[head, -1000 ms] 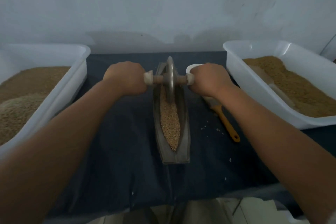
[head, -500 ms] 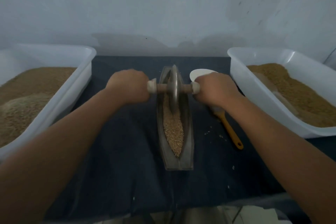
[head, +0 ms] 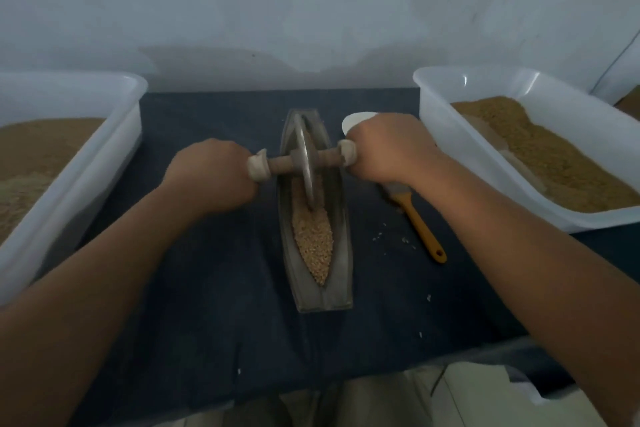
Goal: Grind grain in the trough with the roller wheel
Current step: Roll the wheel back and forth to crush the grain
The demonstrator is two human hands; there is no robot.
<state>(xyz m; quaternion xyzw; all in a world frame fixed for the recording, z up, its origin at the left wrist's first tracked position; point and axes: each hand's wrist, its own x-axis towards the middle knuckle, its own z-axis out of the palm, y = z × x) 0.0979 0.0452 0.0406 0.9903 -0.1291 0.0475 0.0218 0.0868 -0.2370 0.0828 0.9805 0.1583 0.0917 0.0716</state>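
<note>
A narrow boat-shaped metal trough (head: 341,274) lies lengthwise on the dark cloth in the middle. Tan grain (head: 313,243) fills its near half. A metal roller wheel (head: 305,163) on a wooden axle stands upright in the trough's far half, its rim down in the grain. My left hand (head: 211,177) is closed around the axle's left handle. My right hand (head: 389,149) is closed around the right handle. Both forearms reach in from the near corners.
A white tub (head: 104,156) of brown grain stands at the left, another white tub (head: 460,149) at the right. A brush with an orange handle (head: 420,229) lies right of the trough, near a white bowl (head: 356,120) partly behind my right hand. Loose grains dot the dark cloth (head: 207,288).
The wheel has rolled a little toward me along the trough, both hands moving with it; the axle now tilts, left end nearer me.
</note>
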